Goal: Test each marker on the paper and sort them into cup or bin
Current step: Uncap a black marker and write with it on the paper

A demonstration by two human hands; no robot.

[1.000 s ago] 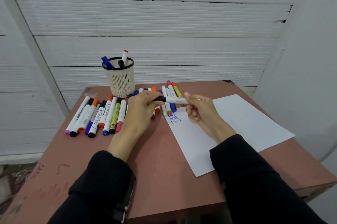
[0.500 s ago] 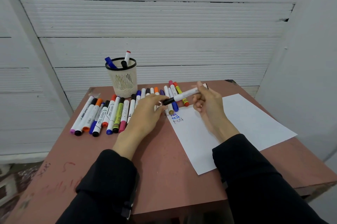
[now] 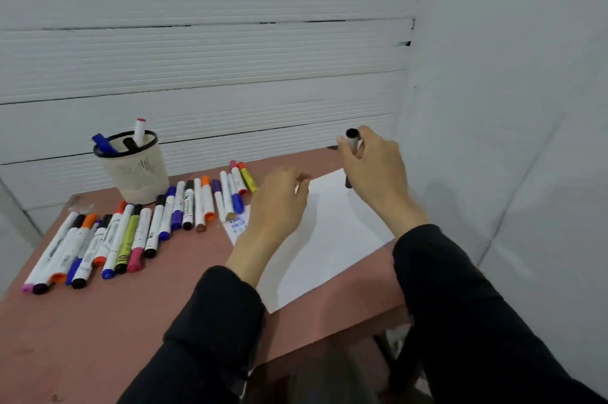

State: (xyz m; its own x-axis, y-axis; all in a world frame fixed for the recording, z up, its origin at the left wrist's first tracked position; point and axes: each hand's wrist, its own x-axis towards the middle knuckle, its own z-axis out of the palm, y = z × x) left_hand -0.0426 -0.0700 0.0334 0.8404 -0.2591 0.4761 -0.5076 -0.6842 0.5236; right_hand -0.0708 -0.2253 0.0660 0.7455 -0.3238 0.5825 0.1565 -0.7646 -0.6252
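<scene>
My right hand (image 3: pixel 371 173) is shut on a white marker with black ends (image 3: pixel 352 140), held nearly upright above the far right corner of the white paper (image 3: pixel 332 239). My left hand (image 3: pixel 279 206) hovers over the paper's left part, fingers loosely curled, with nothing visible in them. Small blue test scribbles (image 3: pixel 238 226) show at the paper's near-left corner. A white mesh cup (image 3: pixel 135 176) stands at the back left with three markers in it. No bin is in view.
Several capped markers lie in a row (image 3: pixel 125 239) across the left half of the reddish table (image 3: pixel 98 321), and a second group (image 3: pixel 227 193) lies beside the paper. White walls close in behind and on the right.
My right hand has lifted the marker away to the right and turned it upright. My left hand has let go of it. The view has swung to the right.
</scene>
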